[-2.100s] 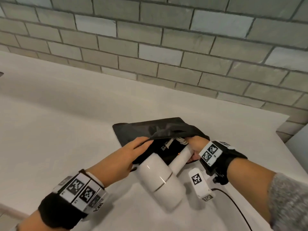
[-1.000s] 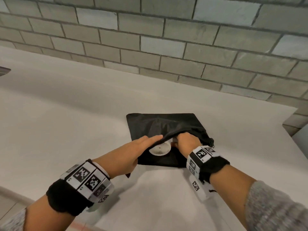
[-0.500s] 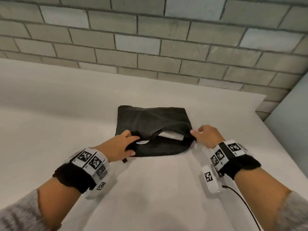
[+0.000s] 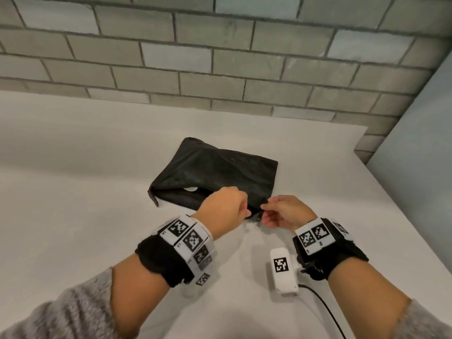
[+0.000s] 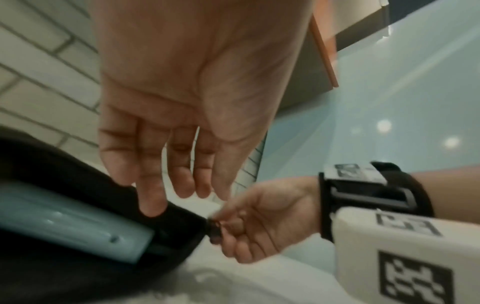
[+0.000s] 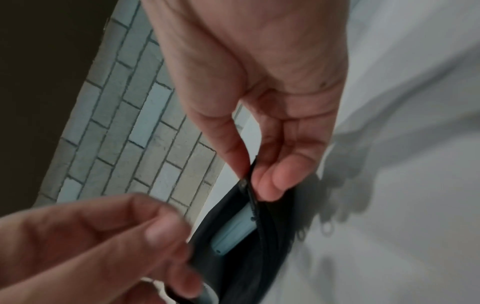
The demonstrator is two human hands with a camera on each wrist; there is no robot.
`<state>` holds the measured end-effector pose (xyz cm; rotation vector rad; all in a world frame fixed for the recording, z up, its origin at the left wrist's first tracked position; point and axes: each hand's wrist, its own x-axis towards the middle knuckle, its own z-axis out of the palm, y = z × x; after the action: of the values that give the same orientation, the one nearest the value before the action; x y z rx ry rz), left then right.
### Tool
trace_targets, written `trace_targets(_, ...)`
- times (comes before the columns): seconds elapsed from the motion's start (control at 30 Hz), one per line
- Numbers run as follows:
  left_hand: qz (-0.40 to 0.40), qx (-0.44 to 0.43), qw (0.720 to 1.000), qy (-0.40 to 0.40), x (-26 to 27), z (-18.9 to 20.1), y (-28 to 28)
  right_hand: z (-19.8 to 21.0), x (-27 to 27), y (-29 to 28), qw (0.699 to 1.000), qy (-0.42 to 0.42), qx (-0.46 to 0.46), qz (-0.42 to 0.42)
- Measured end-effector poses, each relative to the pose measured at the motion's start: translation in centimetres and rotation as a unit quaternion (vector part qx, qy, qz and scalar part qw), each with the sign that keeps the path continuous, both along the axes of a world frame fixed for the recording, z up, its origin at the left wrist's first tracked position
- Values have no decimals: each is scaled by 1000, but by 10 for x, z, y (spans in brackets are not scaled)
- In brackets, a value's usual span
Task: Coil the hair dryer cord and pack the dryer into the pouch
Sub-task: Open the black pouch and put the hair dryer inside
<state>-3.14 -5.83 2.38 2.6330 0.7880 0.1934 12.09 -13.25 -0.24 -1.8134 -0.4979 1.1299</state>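
The black pouch [image 4: 215, 174] lies flat on the white counter [image 4: 73, 192]. Its mouth faces me and gapes at the left. A sliver of the white hair dryer [image 4: 190, 189] shows through it. In the left wrist view the dryer's handle [image 5: 78, 222] lies inside the pouch [image 5: 52, 174]. The cord is hidden. My right hand [image 4: 265, 207] pinches the zipper pull [image 5: 215, 228] at the pouch's near right corner, thumb against forefinger [image 6: 250, 176]. My left hand [image 4: 245, 211] hovers beside it with loose fingers, and one fingertip [image 5: 152, 207] touches the pouch's edge.
A grey brick wall [image 4: 220, 57] runs along the back of the counter. A pale blue panel [image 4: 415, 167] stands at the right, past the counter's right edge. A thin black cable [image 4: 325, 311] trails from my right wrist unit towards me.
The dryer went fully into the pouch. My left hand left the pouch's left mouth and moved right to the corner where my right hand holds the zipper. The pouch turned slightly.
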Motion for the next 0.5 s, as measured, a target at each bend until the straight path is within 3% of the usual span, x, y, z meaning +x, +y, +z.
trace_targets(0.23,-19,-23,998,56,34,-25,-13,-5,-4,-4,999,36,-21,9)
trace_targets(0.5,39,-69,997,4,38,-32,-7,-7,-1,-4,998,62,7,13)
